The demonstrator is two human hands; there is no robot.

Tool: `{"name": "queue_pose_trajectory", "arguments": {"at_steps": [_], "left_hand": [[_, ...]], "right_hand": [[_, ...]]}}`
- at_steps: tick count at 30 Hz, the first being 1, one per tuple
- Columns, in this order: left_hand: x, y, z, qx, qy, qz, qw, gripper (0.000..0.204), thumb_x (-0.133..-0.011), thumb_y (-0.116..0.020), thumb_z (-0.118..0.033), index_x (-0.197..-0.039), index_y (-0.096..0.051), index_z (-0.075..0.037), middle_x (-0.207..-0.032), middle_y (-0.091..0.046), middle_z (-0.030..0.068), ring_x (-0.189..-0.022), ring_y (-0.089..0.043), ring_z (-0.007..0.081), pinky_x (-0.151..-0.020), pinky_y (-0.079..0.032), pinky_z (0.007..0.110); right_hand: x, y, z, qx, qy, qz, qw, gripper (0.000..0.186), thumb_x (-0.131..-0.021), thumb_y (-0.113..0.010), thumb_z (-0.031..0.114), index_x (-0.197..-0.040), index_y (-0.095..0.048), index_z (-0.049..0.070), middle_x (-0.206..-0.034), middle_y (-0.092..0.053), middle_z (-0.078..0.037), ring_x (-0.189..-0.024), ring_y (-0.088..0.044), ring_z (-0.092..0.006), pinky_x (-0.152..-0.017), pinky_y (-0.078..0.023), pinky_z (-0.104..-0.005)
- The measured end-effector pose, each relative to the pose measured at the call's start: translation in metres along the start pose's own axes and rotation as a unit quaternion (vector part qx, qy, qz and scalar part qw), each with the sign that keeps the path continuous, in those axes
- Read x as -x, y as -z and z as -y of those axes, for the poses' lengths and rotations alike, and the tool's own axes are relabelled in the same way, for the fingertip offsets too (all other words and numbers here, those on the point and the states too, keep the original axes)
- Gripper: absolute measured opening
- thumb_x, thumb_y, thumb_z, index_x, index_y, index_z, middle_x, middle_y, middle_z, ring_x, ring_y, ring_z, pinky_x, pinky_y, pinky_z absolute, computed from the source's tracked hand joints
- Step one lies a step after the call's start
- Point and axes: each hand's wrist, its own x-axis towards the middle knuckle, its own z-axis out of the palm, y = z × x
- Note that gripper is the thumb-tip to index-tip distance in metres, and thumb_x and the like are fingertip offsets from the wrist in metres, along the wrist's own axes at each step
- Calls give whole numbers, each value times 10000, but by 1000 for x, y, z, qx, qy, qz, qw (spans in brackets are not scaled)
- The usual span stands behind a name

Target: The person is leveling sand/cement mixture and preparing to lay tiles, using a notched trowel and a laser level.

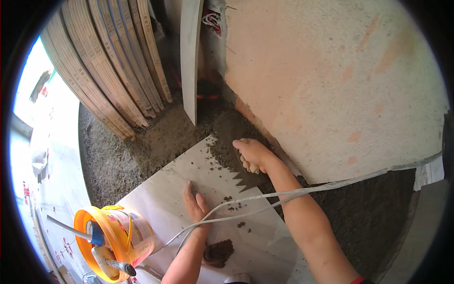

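Note:
My right hand (pixel 253 155) is wrapped round the pale handle of a notched trowel (pixel 250 181). The trowel's toothed edge reaches over the right edge of a large pale tile (pixel 165 189), beside dark crumbly mortar (pixel 231 128). Resting on the tile, my left hand (pixel 195 202) is open with its fingers stretched out, holding nothing. Mortar crumbs are scattered along the tile's far right edge, between the two hands. A dark brown lump (pixel 218 253) lies by my left forearm; its kind is unclear. A grey cable (pixel 236 214) crosses over the tile and past both forearms.
An orange bucket (pixel 130 236) holding tools stands at the lower left. Several tiles (pixel 104 61) lean upright at the back left, and one narrow tile strip (pixel 189 61) stands beside them. A rough plaster wall (pixel 331 94) bounds the right. More mortar (pixel 364 222) spreads beyond my right forearm.

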Motion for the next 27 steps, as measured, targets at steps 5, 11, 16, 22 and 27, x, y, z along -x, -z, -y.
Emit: {"name": "queue_pose_trajectory", "arguments": {"at_steps": [5, 11, 16, 22, 27], "left_hand": [[0, 2, 7, 25, 0, -14, 1000, 539, -1010, -391, -321, -1386, -433, 63, -1400, -461, 258, -1334, -419, 398, -1124, -309, 446], [1, 5, 2, 66, 51, -59, 995, 560, -1004, -379, -328, -1404, -404, 62, -1423, -423, 250, -1344, -386, 377, -1142, -265, 447], [-1, 7, -2, 33, 37, -57, 997, 578, -1008, -377, -357, -1395, -416, 70, -1399, -447, 252, -1324, -406, 376, -1133, -277, 448], [-1, 6, 9, 25, 30, -56, 998, 595, -1016, -376, -382, -1396, -411, 75, -1396, -449, 253, -1321, -408, 371, -1132, -277, 442], [0, 7, 1, 61, 31, -34, 997, 629, -1013, -378, -445, -1404, -411, 47, -1396, -451, 223, -1335, -399, 326, -1132, -269, 421]], "right_hand": [[31, -22, -20, 14, 36, 25, 999, 337, -947, -588, 390, -946, -563, 55, -627, -510, -24, -468, -497, -118, -391, -406, -301], [38, -68, -25, -31, 2, 167, 985, 313, -947, -603, 415, -951, -535, 110, -669, -507, 10, -459, -455, -71, -375, -365, -248], [18, -62, -33, -135, 10, 101, 986, 295, -953, -585, 389, -989, -545, 99, -678, -504, 4, -474, -468, -79, -394, -376, -258], [55, -57, -52, -244, 20, -14, 969, 261, -963, -562, 370, -930, -534, 112, -631, -476, 6, -451, -454, -87, -356, -339, -258], [29, -87, -48, -288, 59, 72, 953, 215, -953, -618, 291, -968, -526, 97, -638, -516, -3, -475, -521, -118, -418, -437, -287]]}}
